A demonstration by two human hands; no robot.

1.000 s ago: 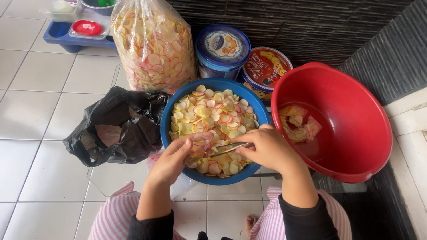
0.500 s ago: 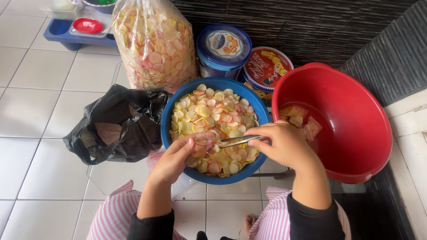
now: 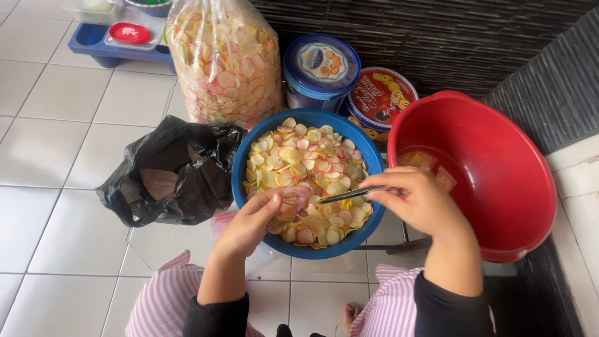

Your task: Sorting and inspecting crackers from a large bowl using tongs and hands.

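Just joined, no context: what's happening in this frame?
A person sits on the tiled floor over a blue bowl of thin pink-rimmed chips. The left hand holds a clear small bag at the bowl; the right hand holds a metal utensil pointed toward it. A red basin sits alongside.

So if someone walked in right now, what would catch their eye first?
Probably the blue bowl of pink-rimmed, pale crackers at centre, where the left hand cups a small clear bag and the right hand holds a thin metal tool. Beside it on the right sits a big red basin.
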